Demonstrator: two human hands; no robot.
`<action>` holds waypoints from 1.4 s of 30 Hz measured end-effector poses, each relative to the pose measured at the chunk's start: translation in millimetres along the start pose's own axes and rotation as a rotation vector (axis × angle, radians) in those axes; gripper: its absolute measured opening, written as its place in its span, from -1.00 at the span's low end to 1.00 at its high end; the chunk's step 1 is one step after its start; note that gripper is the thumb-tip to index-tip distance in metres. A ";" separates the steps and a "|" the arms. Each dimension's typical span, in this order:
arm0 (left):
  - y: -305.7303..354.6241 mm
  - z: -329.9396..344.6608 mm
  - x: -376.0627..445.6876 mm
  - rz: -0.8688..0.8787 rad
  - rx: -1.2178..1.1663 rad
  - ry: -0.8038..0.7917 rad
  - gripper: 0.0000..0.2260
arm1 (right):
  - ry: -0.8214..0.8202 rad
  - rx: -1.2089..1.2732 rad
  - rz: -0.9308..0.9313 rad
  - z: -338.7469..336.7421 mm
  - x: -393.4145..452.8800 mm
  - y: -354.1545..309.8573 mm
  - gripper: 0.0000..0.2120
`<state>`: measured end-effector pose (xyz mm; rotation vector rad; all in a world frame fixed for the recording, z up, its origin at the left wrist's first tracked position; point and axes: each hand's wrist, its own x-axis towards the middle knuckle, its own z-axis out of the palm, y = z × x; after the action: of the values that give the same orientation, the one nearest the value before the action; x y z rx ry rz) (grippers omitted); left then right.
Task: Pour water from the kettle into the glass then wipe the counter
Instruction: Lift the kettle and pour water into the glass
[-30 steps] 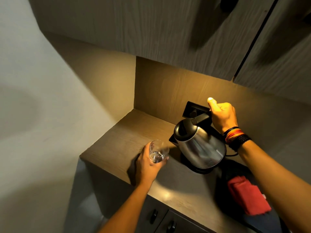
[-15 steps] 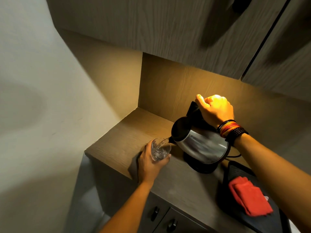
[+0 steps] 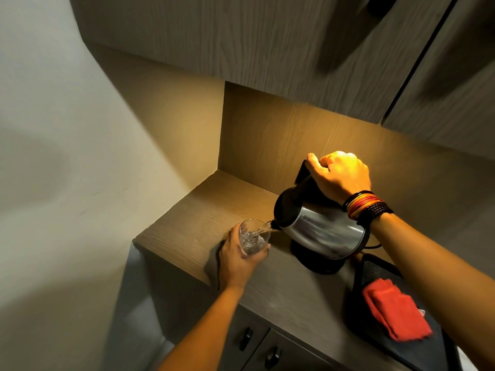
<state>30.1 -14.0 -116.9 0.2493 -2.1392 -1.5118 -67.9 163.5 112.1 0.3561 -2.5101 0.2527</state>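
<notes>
A steel kettle [image 3: 321, 234] with a black lid is tilted to the left above its black base [image 3: 316, 263]. My right hand [image 3: 340, 175] grips its black handle from above. Water streams from the spout into a clear glass [image 3: 253, 238], which holds some water. My left hand [image 3: 238, 259] wraps around the glass from the near side and holds it just above or on the wooden counter [image 3: 203, 218]; I cannot tell which. A folded red cloth [image 3: 393, 311] lies on a dark tray [image 3: 375, 274] at the right.
Wood-grain upper cabinets [image 3: 267, 49] hang close overhead. A wall [image 3: 53, 156] closes off the counter's left end. Below the counter are cabinet doors with dark knobs [image 3: 247, 337]. The kettle's cord [image 3: 373, 246] runs off to the right behind the base.
My right hand lifted the kettle off its base and tilted it further left. Water now flows into the glass, which my left hand kept holding in the same place.
</notes>
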 end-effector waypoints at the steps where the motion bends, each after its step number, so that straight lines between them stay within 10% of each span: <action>1: 0.3 -0.1 -0.2 0.001 0.003 -0.003 -0.20 | 0.003 -0.006 0.000 -0.3 0.1 0.2 -0.39; 42: -5.2 3.3 1.5 0.049 0.004 0.004 -0.28 | 0.043 -0.011 0.013 -4.2 -3.7 1.5 -0.38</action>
<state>26.5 -13.8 -122.1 0.2002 -2.1298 -1.4783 -63.2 166.7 113.2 0.3271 -2.4709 0.2496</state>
